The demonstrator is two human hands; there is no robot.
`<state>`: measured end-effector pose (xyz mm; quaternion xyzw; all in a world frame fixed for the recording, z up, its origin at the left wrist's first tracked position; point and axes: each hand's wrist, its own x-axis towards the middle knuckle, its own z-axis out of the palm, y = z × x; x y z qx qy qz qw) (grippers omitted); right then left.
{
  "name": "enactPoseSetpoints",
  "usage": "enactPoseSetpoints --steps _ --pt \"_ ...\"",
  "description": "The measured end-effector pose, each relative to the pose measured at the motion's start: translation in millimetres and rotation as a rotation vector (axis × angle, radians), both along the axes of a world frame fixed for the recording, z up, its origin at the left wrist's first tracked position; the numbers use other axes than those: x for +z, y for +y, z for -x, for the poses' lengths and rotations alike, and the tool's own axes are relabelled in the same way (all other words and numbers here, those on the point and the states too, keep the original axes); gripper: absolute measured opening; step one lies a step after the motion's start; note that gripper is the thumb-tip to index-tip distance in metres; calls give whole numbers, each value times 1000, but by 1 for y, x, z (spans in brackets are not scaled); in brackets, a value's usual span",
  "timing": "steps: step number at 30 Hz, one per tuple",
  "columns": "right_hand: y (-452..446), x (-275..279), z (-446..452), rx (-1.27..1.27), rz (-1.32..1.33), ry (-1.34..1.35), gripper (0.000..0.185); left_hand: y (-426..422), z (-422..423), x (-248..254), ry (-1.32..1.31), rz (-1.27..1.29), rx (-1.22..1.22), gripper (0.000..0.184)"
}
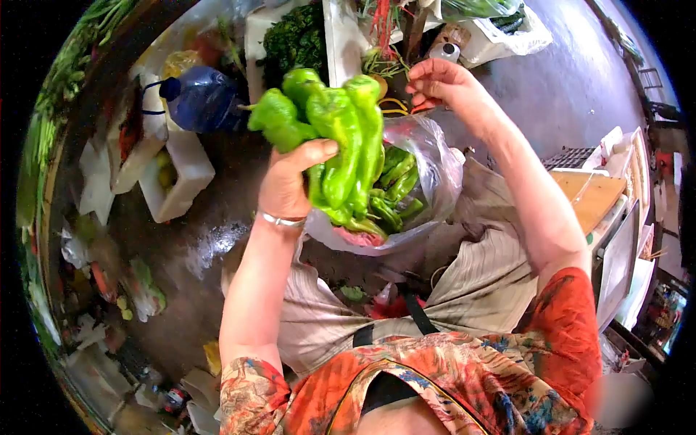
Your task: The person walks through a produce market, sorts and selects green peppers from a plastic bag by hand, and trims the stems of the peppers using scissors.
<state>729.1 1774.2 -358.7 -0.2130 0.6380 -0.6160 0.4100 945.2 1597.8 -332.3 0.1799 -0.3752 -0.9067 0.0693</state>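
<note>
My left hand (pixel 290 177) is wrapped round a bunch of long green peppers (pixel 344 145), holding them up in front of me, with the thumb across the front. Below and behind the bunch, a clear plastic bag (pixel 438 177) stands open with more green peppers (pixel 397 181) inside. My right hand (pixel 442 83) is raised beyond the bag, fingers curled in toward the thumb. Whatever may be between those fingertips is too small to make out. Close to them hang red strings (pixel 383 29), and a yellow loop (pixel 394 107) lies just below.
A blue water jug (pixel 203 100) and white foam boxes (pixel 177 185) stand to the left. Dark leafy greens (pixel 293 43) fill a white box ahead. A wooden board (pixel 591 194) lies on a stand at right. Scattered produce and bags (pixel 145 290) cover the floor at lower left.
</note>
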Motion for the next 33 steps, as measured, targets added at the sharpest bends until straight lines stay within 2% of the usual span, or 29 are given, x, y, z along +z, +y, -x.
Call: enactPoseSetpoints --steps 2,3,5,7,8,9,11,12,16,17,19,22,23,24,26,27,29,30,33 --pt "1 -35 37 22 -155 7 19 -7 0 -1 -5 -67 -20 53" --pt "1 -55 52 20 -152 4 19 -7 2 0 -38 -72 9 55" --pt "1 -92 73 139 -429 45 17 -3 5 3 -23 45 45 57" --pt "-2 -138 82 78 -481 -16 17 2 9 7 -75 57 70 57" --pt "-2 -184 94 114 -427 84 13 2 10 14 -116 7 41 55" --pt "-6 -212 99 93 -536 55 14 1 11 4 -172 65 103 52" --pt "-5 -260 99 130 -416 145 13 1 14 0 -222 75 151 50" --pt "-3 -321 103 257 -458 455 13 -3 10 -6 -268 63 155 49" --pt "-15 -391 83 361 -590 395 15 -7 12 -10 -343 46 151 51" --pt "-16 -404 75 338 -646 337 18 -7 15 -9 -357 46 150 51" --pt "-19 -422 52 96 -828 133 25 -7 20 -7 -379 47 117 51" --pt "-23 -421 38 -206 -1084 -108 33 -11 21 -14 -394 44 126 53" --pt "-23 -417 43 -86 -1129 -72 34 -12 20 -15 -409 61 139 54" --pt "-25 -414 45 -78 -1131 -76 34 -13 20 -16 -421 52 151 55" --pt "-29 -387 49 -193 -945 -410 31 -12 21 -15 -429 15 160 55" --pt "-27 -389 49 -186 -950 -409 31 -11 23 -14 -427 -12 164 55" --pt "-28 -403 45 -676 -592 -989 26 -11 28 -9 -445 -34 155 55" --pt "-23 -440 47 -683 -632 -946 22 -12 30 -7 -463 -54 140 55" --pt "-30 -433 44 -629 -632 -892 15 -10 30 -14 -438 -9 175 54"
